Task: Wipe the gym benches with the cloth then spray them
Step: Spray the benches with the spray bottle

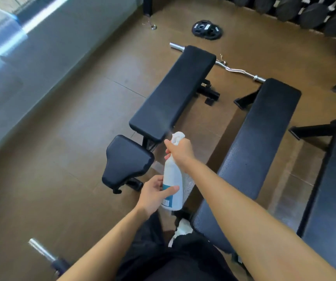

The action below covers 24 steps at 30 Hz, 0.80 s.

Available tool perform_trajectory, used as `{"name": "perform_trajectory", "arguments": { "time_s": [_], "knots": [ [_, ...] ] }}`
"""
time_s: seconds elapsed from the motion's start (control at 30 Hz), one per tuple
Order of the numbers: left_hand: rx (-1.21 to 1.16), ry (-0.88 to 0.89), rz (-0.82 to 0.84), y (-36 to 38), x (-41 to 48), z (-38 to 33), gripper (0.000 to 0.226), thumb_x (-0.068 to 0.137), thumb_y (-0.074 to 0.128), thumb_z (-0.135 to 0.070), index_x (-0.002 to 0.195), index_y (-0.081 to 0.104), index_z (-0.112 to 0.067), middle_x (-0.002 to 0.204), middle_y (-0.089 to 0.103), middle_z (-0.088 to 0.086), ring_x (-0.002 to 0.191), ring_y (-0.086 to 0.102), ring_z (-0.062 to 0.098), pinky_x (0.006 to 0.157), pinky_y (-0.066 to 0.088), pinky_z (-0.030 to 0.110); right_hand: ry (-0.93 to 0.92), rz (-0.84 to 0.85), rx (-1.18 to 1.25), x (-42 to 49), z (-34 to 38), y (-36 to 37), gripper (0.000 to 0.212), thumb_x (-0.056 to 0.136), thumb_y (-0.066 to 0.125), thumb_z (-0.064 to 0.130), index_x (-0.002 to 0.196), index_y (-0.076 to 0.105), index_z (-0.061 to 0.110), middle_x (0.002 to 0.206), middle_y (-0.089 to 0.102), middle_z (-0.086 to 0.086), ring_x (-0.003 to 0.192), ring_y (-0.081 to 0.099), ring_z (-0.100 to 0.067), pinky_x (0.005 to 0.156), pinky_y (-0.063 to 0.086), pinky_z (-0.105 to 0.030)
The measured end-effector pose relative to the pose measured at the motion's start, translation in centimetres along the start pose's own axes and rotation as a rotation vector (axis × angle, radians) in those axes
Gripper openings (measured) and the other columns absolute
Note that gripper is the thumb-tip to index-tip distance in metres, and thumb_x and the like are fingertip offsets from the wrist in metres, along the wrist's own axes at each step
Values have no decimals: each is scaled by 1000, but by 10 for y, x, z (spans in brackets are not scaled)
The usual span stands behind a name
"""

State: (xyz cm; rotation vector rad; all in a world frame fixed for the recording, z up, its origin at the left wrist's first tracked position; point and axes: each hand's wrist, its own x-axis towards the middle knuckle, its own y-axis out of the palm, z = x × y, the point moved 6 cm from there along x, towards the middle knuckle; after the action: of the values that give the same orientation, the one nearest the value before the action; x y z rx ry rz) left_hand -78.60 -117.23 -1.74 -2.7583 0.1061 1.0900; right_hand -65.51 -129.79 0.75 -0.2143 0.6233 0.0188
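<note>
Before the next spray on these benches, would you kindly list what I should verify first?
1. Grip of the right hand on the spray bottle at the trigger: ok, fingers curled round its neck.
2. Support from the left hand at the bottle's base: ok.
3. Nozzle aimed at the left bench: ok, faint mist shows by its near end.
4. Pad of the middle bench free of objects: ok.
5. Liquid left in the bottle: cannot tell.
6. Wiping already done: cannot tell.
</note>
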Motion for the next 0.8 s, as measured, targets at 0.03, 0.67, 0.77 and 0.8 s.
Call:
{"name": "perform_trajectory", "arguments": {
  "time_s": [0.03,0.67,0.77,0.8],
  "knots": [
    [-5,-1,2,-8,-4,4,48,76,89,-40,114,66,-23,109,75,-6,99,73,9,89,60,30,13,-3,-14,-1,-3,10,27,98,66,27,85,60,4,72,68,-10,50,66,-18,56,54,-26],
    [126,-42,144,-293,4,119,56,67,85,-64,105,71,-25,98,73,-4,89,70,16,69,56,30,370,-125,112,-38,-31,294,34,94,73,28,117,58,9,105,72,-7,67,75,-15,55,56,-26],
    [151,-67,157,-324,8,130,69,53,80,-74,103,71,-27,97,73,-5,90,70,17,79,60,38,393,-104,169,-40,-31,325,26,94,73,17,113,55,12,102,68,-7,70,72,-17,61,58,-31],
    [161,-73,169,-331,9,131,72,51,79,-75,104,71,-27,98,73,-5,90,70,16,79,60,37,398,-117,155,-40,-32,331,23,95,71,15,110,55,12,97,68,-6,68,71,-15,60,58,-30]
  ]
}}
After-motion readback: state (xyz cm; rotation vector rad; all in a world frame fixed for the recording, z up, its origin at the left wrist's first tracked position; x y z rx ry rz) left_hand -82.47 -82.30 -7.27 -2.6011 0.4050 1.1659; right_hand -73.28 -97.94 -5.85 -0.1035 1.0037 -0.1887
